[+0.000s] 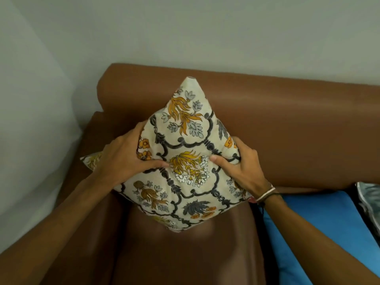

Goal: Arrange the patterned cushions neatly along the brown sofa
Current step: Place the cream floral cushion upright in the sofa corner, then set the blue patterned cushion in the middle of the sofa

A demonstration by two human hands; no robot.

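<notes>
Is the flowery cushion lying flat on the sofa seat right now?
No, the cushion stands on one corner against the sofa backrest, gripped by both hands.

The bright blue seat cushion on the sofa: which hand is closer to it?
Right. The right hand grips the cream floral cushion on the side facing the bright blue seat cushion, just above it. The left hand holds the cushion's far side.
</notes>
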